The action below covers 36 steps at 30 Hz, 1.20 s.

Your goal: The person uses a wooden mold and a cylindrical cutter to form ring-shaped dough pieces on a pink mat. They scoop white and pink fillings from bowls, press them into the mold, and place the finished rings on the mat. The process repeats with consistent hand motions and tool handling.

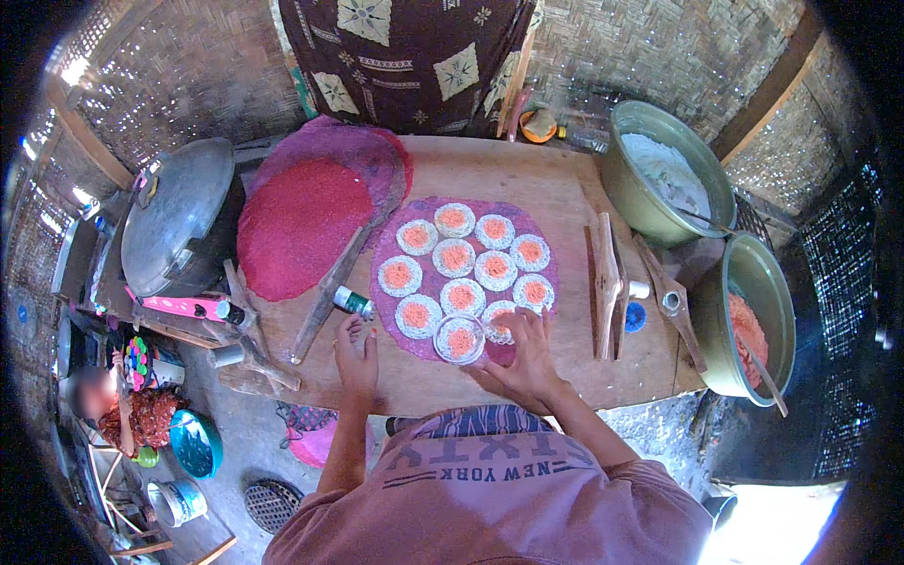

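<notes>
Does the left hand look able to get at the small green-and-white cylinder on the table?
Probably yes: the small green-and-white cylinder lies just beyond the left hand, and nothing visible stands between them.

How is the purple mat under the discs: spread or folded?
Spread: the purple mat lies flat, its rounded outline showing around the discs.

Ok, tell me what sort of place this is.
Probably a home kitchen or small food workshop: a big lidded pot, two basins of white and orange stuff, and white discs topped with orange.
</notes>
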Motion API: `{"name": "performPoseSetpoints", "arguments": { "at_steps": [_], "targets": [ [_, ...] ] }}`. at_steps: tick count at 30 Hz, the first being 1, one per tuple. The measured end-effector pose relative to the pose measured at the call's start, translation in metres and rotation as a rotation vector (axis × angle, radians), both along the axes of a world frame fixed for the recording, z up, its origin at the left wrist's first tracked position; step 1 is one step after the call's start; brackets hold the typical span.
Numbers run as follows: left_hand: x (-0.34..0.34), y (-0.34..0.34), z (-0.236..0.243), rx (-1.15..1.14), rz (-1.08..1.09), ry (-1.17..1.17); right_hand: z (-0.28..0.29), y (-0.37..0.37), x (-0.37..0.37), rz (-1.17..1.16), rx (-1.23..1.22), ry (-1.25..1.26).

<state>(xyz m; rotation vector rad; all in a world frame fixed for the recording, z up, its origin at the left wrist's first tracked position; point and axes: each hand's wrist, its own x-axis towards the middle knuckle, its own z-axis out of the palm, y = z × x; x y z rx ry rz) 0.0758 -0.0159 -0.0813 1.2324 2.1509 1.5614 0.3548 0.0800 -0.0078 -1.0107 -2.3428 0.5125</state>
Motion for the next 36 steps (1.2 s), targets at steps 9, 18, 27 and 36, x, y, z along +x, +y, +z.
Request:
{"name": "performPoseSetpoints", "arguments": {
  "at_steps": [9, 18, 27, 36],
  "targets": [
    [0.007, 0.002, -0.004, 0.019, -0.069, 0.073, -0.019, 0.014, -0.020, -0.110, 0.078, -0.060],
    [0.009, 0.000, 0.005, -0.024, -0.077, 0.172, -0.035, 0.026, -0.035, -0.149, 0.140, -0.190],
    [0.007, -0.002, 0.004, -0.024, -0.105, 0.200, -0.033, 0.032, -0.023, -0.185, 0.136, -0.058],
    [0.004, 0.005, -0.004, -0.044, -0.141, -0.231, -0.020, 0.041, 0.012, -0.175, -0.026, -0.016]
  ]
}}
